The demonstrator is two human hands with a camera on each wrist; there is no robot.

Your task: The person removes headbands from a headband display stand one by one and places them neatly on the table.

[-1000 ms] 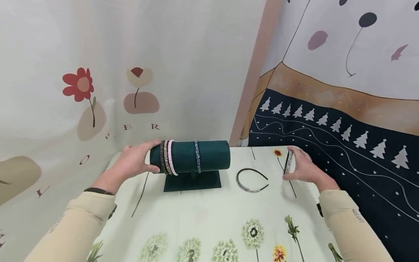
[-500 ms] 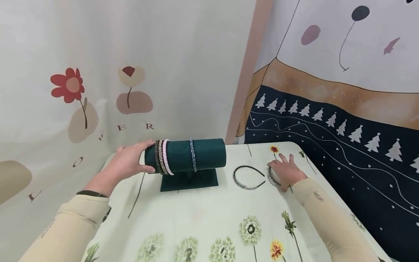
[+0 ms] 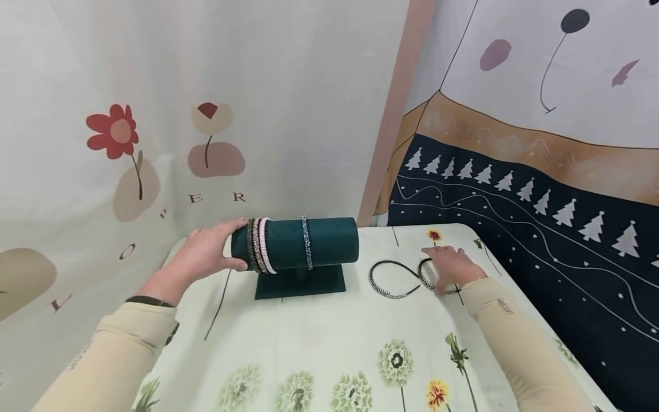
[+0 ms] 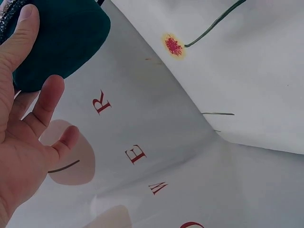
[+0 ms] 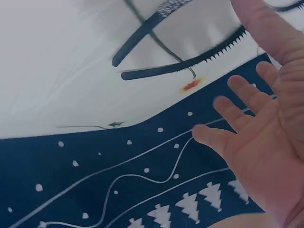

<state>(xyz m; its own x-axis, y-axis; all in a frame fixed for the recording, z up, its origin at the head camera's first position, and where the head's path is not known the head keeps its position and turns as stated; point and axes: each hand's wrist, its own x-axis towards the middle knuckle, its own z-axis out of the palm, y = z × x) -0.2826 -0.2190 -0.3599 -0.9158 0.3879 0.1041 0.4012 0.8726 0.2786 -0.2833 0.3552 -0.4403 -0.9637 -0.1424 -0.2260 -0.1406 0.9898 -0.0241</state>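
Observation:
A dark green padded cylinder on a flat base, a headband display stand point(image 3: 332, 243), stands on the table. My left hand point(image 3: 203, 252) grips its left end, the thumb in front and the fingers behind. Around the cylinder sit two dark glittery headbands point(image 3: 254, 246), a pink headband point(image 3: 265, 246) and a blue glittery headband point(image 3: 306, 243). To its right, a black toothed headband point(image 3: 387, 294) lies flat on the table. Beside it lies a second black headband point(image 5: 159, 71), partly hidden in the head view by my right hand point(image 3: 452, 268), whose fingers are relaxed over it.
A pale tablecloth point(image 3: 309, 355) printed with flowers covers the table. Behind it hangs a light curtain point(image 3: 309, 114) with flower shapes and letters. A dark blue cloth with white trees point(image 3: 515, 229) hangs along the table's right edge.
My right hand has moved left from the table's right side and laid the headband it held upright flat beside the other loose one. My left hand keeps its grip on the stand.

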